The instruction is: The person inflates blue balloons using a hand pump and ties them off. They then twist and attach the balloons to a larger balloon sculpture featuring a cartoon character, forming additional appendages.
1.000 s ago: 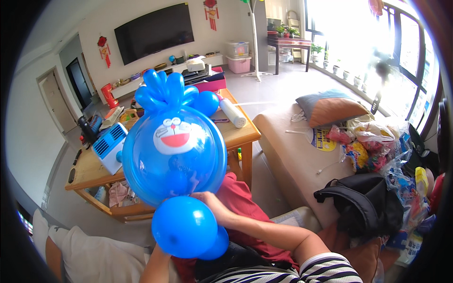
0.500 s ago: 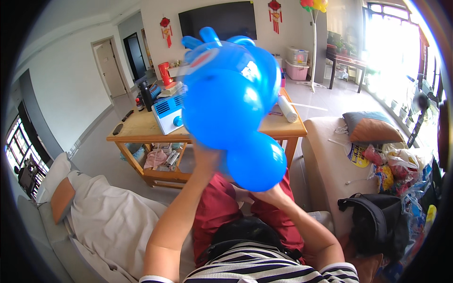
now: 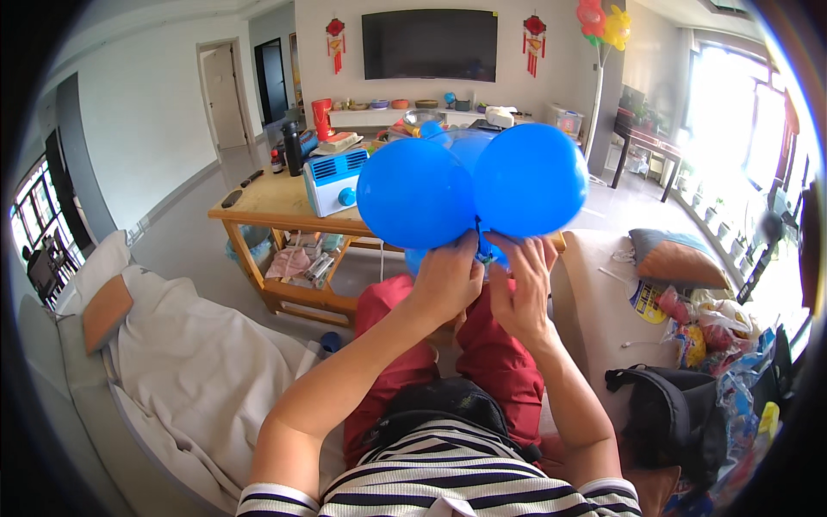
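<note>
A cluster of blue balloons is in front of me above my knees, joined at a twisted middle. One round blue balloon [image 3: 415,193] bulges to the left, another round balloon [image 3: 531,180] to the right; more blue balloon parts show behind and below them. My left hand [image 3: 451,277] is closed, its thumb and fingers pinching the dark blue twisted neck [image 3: 479,226] between the two. On the other side of that joint, my right hand [image 3: 522,288] has its fingers bent against the balloon knots. The fingertips partly hide the joint.
Ahead stands a wooden table [image 3: 258,200] carrying a blue-and-white pump box [image 3: 334,183], a black bottle [image 3: 292,148] and other items. A beige couch section [image 3: 594,302] at right bears a cushion [image 3: 676,257], bagged balloons and a black backpack [image 3: 668,405]. A blanket [image 3: 202,345] lies at left.
The balloon cluster has turned and come lower, so its twisted middle now faces me. Both hands have come together at that joint, the right moving up from below the lower balloon.
</note>
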Demonstrator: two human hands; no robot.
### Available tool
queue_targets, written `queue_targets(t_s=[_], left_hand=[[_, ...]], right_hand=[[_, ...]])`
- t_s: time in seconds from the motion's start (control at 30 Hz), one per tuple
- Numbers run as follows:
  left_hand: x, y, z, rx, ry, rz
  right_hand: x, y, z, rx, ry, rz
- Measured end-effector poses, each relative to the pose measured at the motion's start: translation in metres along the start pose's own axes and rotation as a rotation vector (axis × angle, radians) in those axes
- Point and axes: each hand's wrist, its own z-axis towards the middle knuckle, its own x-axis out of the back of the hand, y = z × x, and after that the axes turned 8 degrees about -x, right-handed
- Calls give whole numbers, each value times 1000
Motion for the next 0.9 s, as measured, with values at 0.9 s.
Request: queue_targets(t_s=[0.9], left_hand=[[77,32,-27,318,26,-467]], right_hand=[[6,-45,15,6,-238,155]])
